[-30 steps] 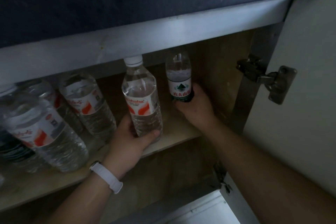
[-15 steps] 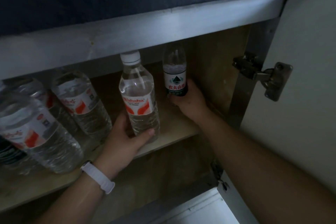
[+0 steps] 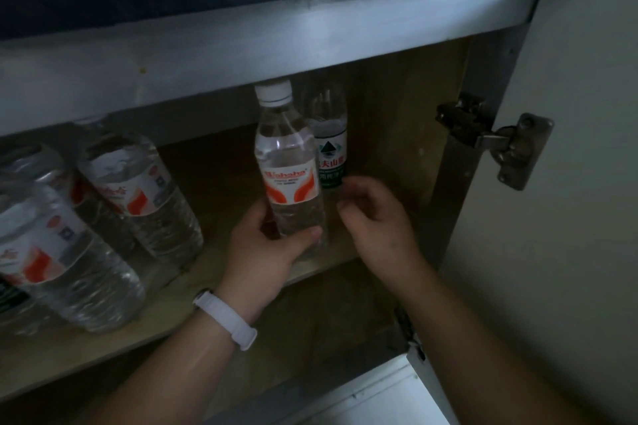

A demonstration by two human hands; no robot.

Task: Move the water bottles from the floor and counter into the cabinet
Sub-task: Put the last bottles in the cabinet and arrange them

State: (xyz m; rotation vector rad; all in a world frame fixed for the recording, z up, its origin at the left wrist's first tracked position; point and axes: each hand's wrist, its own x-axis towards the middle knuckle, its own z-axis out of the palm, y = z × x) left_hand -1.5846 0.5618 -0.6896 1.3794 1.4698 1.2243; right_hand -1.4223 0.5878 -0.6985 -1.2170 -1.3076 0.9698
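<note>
Left hand: the left hand [image 3: 266, 245], lower centre of the frame, was wrapped round the lower body of the red-label bottle [image 3: 288, 166], thumb across its front.
Right hand: the right hand [image 3: 373, 214], just right of centre, held nothing, its fingers loosely curled; whether a fingertip brushed the green-label bottle [image 3: 329, 148] could not be told.
Task's thing: the red-label bottle stood at the centre of the frame, over the front edge of the shelf [image 3: 214, 176]; its base was hidden, so whether it rested on the board could not be told.
Long axis: near upright, white cap towards the top of the frame, just under the cabinet's grey top rail [image 3: 276, 41].
Key relation: the green-label bottle stood upright directly behind and slightly right of the red-label one, the two overlapping in the picture; bare shelf lay to the left of the held bottle, between it and the larger bottles [image 3: 138, 190] at the left of the frame.
Nearer hand: the left, already on the bottle; the right was beside it.
Judged next: set it down beside the green one, probably minding the cap under the rail.
Right edge: the open cabinet door [image 3: 569, 217] and its hinge [image 3: 497, 145].
</note>
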